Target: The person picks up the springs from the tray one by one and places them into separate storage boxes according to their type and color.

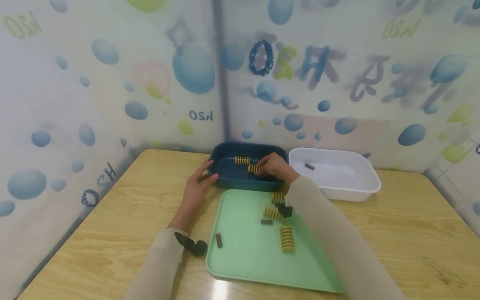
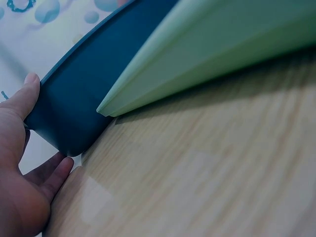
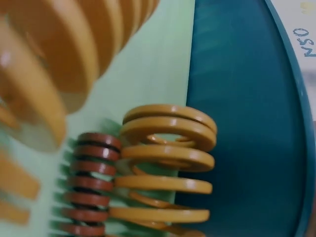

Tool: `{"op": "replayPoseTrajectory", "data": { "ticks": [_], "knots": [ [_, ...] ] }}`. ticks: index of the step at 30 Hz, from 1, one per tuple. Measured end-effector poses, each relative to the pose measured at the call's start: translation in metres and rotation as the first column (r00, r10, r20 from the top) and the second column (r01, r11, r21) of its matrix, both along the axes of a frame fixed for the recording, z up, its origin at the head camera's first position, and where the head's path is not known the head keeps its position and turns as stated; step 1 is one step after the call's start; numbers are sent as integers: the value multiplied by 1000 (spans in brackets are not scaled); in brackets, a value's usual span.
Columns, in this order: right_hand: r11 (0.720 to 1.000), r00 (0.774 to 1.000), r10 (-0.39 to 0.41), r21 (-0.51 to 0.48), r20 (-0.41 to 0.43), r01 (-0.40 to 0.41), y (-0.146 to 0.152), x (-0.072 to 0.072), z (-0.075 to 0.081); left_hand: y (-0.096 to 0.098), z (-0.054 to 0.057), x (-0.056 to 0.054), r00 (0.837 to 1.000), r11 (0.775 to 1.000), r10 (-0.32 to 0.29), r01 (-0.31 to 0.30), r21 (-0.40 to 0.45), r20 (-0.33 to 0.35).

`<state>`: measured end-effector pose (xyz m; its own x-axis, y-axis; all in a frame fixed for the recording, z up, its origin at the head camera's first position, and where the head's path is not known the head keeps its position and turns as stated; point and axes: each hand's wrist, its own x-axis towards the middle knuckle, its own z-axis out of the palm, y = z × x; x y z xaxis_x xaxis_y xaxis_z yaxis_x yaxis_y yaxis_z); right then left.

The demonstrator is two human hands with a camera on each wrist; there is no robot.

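My right hand (image 1: 275, 166) reaches into the dark blue tray (image 1: 245, 183) and pinches one end of a yellow coil spring (image 1: 252, 168). Another yellow coil spring (image 1: 242, 160) lies just behind it in the same tray. At the tray's left end, my left hand (image 1: 196, 185) rests its spread fingers against the wall; in the left wrist view, fingertips (image 2: 32, 79) meet the rim and others sit low by the base. The right wrist view does not show the hand, but a yellow coil spring (image 3: 168, 158) and a reddish-brown one (image 3: 94, 182) close together.
A green tray (image 1: 243, 258) in front carries several yellow springs (image 1: 287, 239) and small dark springs (image 1: 219, 240), partly covered by my right forearm. To the right stands a white tray (image 1: 337, 193) with one small dark spring (image 1: 309, 166). A patterned wall is behind the wooden table (image 1: 405, 233).
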<state>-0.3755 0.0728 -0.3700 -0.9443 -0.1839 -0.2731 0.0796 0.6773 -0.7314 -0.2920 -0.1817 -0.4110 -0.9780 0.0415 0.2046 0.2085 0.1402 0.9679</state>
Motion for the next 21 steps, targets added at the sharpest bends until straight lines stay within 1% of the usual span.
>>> {"op": "replayPoseTrajectory", "data": {
  "ticks": [3,5,6,10,13,15,18,21],
  "knots": [
    [1000,1000,-12,0,7,12,0,1,2,1,0,1,1000,1000,0,0,3,-3],
    [1000,1000,-9,19,5,8,0,1,4,1,1,1,1000,1000,-1,1,1,-4],
    [999,1000,-7,35,-3,7,0,1,6,2,5,4,1000,1000,-4,4,1,4],
    [993,997,2,115,-76,7,1,-1,11,2,4,2,1000,1000,-9,9,11,4],
    [994,990,-1,104,-138,16,3,0,14,1,-2,-3,1000,1000,-11,11,22,-5],
    [997,989,9,73,-147,2,3,2,16,0,-8,-7,1000,1000,-8,8,16,-12],
    [998,992,61,34,-114,-57,3,5,17,-1,-15,-12,1000,1000,5,-5,0,-18],
    [993,990,121,23,-72,-120,3,8,16,-1,-20,-13,1000,1000,19,-19,-4,-20]
  ]
}}
